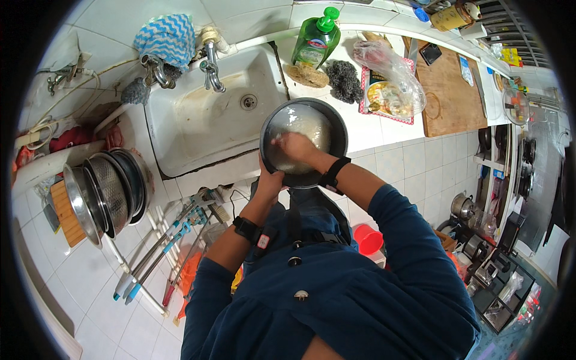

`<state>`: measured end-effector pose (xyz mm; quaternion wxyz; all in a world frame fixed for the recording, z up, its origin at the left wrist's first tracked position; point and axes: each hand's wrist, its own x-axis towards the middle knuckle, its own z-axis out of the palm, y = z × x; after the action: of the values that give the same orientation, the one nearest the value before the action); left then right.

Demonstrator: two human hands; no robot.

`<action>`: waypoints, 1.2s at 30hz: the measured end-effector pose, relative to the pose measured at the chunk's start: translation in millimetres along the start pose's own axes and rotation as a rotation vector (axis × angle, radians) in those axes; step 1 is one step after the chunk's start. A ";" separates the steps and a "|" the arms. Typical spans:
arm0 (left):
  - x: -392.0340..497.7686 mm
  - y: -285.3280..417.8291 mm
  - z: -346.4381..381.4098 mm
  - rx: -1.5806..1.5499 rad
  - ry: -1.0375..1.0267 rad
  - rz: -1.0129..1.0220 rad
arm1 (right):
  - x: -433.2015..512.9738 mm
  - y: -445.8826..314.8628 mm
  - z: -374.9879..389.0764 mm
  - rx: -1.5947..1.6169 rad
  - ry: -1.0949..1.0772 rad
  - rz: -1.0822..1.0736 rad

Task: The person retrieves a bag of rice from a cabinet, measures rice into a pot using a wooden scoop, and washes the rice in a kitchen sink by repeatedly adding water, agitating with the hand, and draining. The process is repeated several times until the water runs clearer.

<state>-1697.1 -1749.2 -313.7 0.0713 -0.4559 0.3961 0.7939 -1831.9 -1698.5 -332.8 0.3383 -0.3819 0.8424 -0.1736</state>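
A dark round cooking pot is held before my body, over the front right corner of the sink. Inside it is cloudy whitish water with a pale mass under the surface, which looks like rice grains. My left hand grips the pot's near left rim, with the thumb over the edge. My right hand reaches into the pot, its fingers at the water. Blur and the cloudy liquid hide whether those fingers are closed on anything.
The white sink has a metal tap above it. Behind the pot stand a green pump bottle, a tan scrubber and a dark scouring pad. Rightward lies a wooden cutting board. Metal basins hang at left.
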 end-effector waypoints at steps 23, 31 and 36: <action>5.2 -5.1 -5.5 -0.026 -0.012 -0.010 | -11.8 10.5 35.4 0.051 -0.253 -0.100; 2.3 -2.1 -1.1 -0.049 0.004 0.014 | 15.7 30.5 -11.2 -0.107 0.005 0.063; 0.9 0.5 0.1 -0.006 -0.005 0.042 | 10.2 69.7 -2.5 -0.316 0.035 0.155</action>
<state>-1697.9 -1749.7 -314.1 0.0541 -0.4457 0.4031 0.7974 -1875.2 -1661.0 -373.9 0.2716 -0.3610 0.8919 -0.0192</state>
